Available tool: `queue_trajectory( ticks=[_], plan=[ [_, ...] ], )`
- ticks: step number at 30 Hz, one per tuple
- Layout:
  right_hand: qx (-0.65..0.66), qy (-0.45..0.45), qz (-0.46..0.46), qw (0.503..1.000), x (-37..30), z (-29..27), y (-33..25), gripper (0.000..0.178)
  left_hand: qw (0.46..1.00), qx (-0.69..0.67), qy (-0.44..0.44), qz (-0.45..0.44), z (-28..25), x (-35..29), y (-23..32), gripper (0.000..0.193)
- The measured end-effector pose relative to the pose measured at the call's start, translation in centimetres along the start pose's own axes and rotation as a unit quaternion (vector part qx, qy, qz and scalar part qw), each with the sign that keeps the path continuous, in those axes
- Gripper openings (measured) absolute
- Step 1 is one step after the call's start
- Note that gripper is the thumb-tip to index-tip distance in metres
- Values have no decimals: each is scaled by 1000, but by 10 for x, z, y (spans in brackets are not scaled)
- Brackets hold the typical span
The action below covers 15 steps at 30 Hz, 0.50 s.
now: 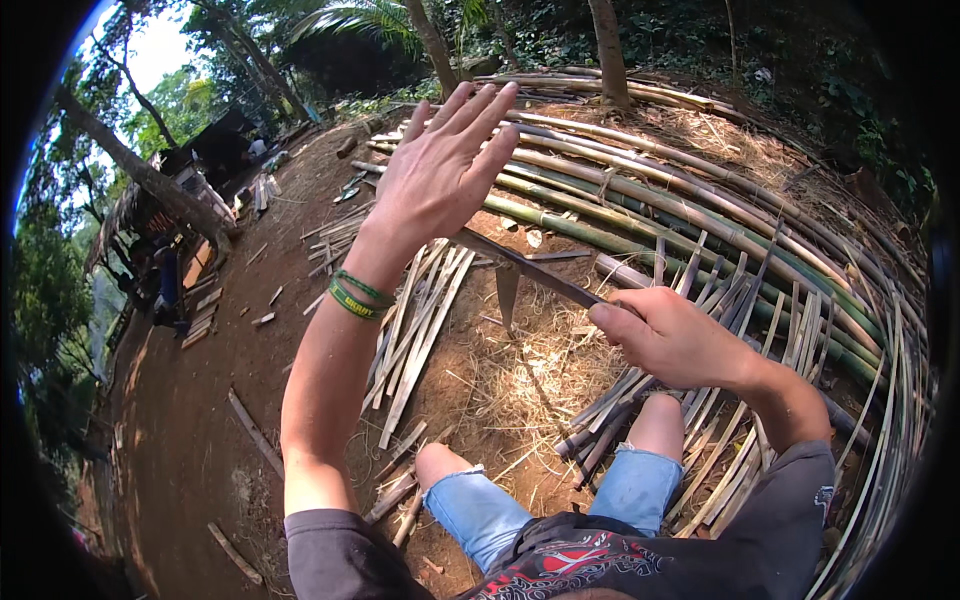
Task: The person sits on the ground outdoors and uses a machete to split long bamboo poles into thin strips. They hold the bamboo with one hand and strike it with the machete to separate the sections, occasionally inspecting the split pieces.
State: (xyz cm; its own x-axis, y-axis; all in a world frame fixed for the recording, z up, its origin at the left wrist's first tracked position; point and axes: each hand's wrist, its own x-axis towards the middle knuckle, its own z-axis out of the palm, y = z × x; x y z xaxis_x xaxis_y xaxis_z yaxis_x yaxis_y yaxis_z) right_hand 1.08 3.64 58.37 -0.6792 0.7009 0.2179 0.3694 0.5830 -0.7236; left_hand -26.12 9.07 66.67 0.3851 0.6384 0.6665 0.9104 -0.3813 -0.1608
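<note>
My left hand point(440, 170) is raised in front of me, palm down, fingers stretched apart and holding nothing. Green bands point(358, 296) circle that wrist. At the right, my right hand point(665, 335) is wrapped around the handle of a long machete point(555, 283), whose dark blade slants up and left toward my left hand's wrist. The blade's far end passes behind or beside that hand, so I cannot tell whether they touch. A pointed, triangular piece point(508, 295) hangs below the blade; whether it belongs to the machete is unclear.
Long bamboo poles point(640, 190) lie stacked ahead and to the right. Split bamboo strips point(425, 320) lie left of centre, with more strips point(735, 300) by my right arm. Pale shavings point(545, 375) cover the ground before my knees. A leaning tree trunk point(150, 180) stands far left.
</note>
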Motion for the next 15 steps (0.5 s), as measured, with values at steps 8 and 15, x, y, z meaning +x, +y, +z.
queue_trajectory(
  ticks=[8,15],
  plan=[
    [-11,-31,-7,999,11,7,-6,54,960,57,196,192,-112,19,16,61],
    [-47,-58,6,997,16,18,10,59,997,25,-24,-64,10,-49,-10,55]
  ],
)
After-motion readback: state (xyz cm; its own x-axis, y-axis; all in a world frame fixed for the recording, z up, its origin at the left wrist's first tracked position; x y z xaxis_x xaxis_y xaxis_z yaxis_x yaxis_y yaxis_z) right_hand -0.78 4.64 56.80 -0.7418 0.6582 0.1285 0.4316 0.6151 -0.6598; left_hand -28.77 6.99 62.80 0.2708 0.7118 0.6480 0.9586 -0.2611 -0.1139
